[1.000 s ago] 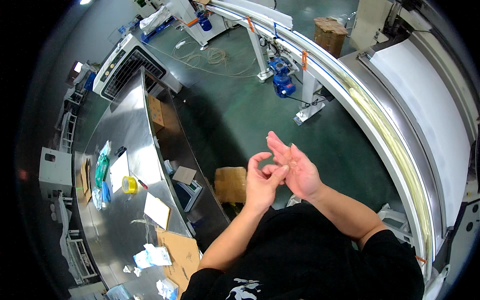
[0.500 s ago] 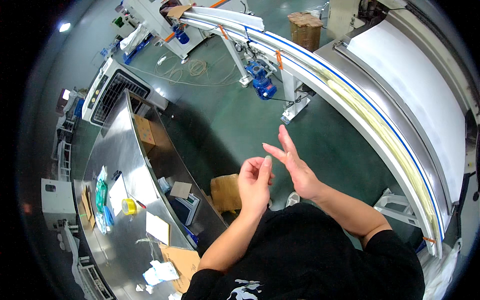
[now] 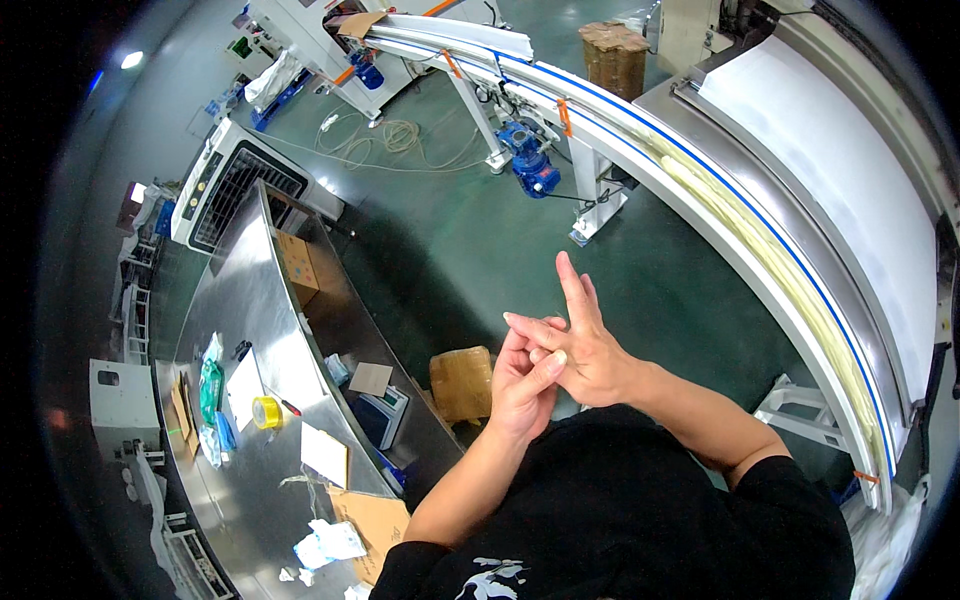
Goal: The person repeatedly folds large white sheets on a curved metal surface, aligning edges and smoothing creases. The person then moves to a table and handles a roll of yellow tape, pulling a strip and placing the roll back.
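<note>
In front of my black shirt, my two hands meet above the floor. My left hand [image 3: 527, 388] is closed, its fingers curled and its thumb pressed against the palm side of my right hand [image 3: 598, 358]. My right hand is open, with one finger pointing up and another digit stretched left across the left hand's fingers. No separate object shows in either hand, though the overlap hides part of the left fingers. On the floor nearest my hands stands a brown cardboard box [image 3: 462, 384].
To the left, a metal workbench [image 3: 270, 480] carries yellow tape [image 3: 267, 412], a white pad [image 3: 324, 455] and a green packet [image 3: 211, 385]. A long curved-looking white conveyor [image 3: 700, 205] with blue edges runs along the right. An air cooler [image 3: 245, 190] stands beyond the bench.
My hands were apart and have come together; the left hand has moved right to touch the right hand, whose digits now cross it. The view has shifted slightly.
</note>
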Demonstrator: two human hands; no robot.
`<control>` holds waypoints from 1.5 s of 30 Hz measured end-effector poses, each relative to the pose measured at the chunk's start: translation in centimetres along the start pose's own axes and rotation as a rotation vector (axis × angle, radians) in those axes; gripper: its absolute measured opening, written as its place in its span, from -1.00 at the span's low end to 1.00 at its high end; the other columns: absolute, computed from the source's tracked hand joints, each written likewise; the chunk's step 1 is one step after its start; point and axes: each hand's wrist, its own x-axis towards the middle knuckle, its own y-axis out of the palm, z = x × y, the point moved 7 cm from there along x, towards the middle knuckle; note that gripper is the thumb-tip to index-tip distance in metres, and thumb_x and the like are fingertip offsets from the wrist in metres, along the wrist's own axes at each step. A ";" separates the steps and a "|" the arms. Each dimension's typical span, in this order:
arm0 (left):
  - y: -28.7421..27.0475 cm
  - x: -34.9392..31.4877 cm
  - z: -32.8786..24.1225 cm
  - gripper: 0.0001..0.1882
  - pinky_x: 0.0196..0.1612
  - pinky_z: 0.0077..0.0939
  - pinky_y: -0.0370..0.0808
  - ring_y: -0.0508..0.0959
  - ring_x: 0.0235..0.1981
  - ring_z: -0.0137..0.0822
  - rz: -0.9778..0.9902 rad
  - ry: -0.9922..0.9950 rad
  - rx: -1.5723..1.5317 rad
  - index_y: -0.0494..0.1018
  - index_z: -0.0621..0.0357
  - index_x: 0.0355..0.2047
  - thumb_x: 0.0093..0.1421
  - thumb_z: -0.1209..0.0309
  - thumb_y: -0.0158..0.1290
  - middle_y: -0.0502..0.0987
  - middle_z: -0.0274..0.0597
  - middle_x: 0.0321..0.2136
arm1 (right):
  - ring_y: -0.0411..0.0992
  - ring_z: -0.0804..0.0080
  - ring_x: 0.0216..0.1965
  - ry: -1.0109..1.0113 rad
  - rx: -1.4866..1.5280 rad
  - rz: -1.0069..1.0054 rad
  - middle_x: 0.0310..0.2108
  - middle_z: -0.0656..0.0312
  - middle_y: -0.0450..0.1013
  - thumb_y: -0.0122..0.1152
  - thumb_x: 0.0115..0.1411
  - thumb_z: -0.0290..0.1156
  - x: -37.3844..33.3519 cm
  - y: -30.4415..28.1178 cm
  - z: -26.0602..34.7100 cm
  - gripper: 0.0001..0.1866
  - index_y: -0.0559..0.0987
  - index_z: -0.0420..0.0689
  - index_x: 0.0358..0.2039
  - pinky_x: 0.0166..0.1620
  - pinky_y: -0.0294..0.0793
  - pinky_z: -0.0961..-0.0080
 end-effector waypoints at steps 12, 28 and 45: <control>-1.9 0.0 -1.0 -0.54 -0.05 -0.47 0.47 0.50 -0.15 -0.36 -0.055 0.259 0.174 0.23 0.14 -0.15 0.01 0.70 0.18 0.39 -0.16 -0.12 | -0.12 -0.34 0.33 0.108 -0.088 0.229 0.35 -0.34 -0.37 0.05 0.19 -0.28 -0.2 1.6 1.0 -0.43 0.32 0.25 0.26 0.25 -0.03 -0.26; -3.2 0.4 -2.7 -0.49 0.01 -0.33 0.51 0.51 -0.04 -0.17 -0.238 0.304 0.108 0.23 0.16 0.05 0.10 0.67 0.10 0.41 -0.07 -0.03 | -0.18 0.02 0.41 0.204 0.503 0.252 0.41 -0.10 -0.36 -0.15 0.37 -0.08 -2.5 3.6 -1.0 -0.42 0.17 -0.01 0.33 0.37 -0.10 0.20; 9.7 3.6 -0.9 -0.59 0.05 -0.17 0.36 0.49 -0.04 -0.10 0.741 0.712 1.661 0.53 0.02 -0.20 -0.13 0.30 0.28 0.54 -0.27 -0.12 | 0.24 0.44 0.16 0.805 2.062 -0.041 0.16 0.36 0.30 -0.60 0.25 0.38 -7.3 -0.1 -2.5 -0.16 0.36 0.01 0.14 0.28 0.07 0.29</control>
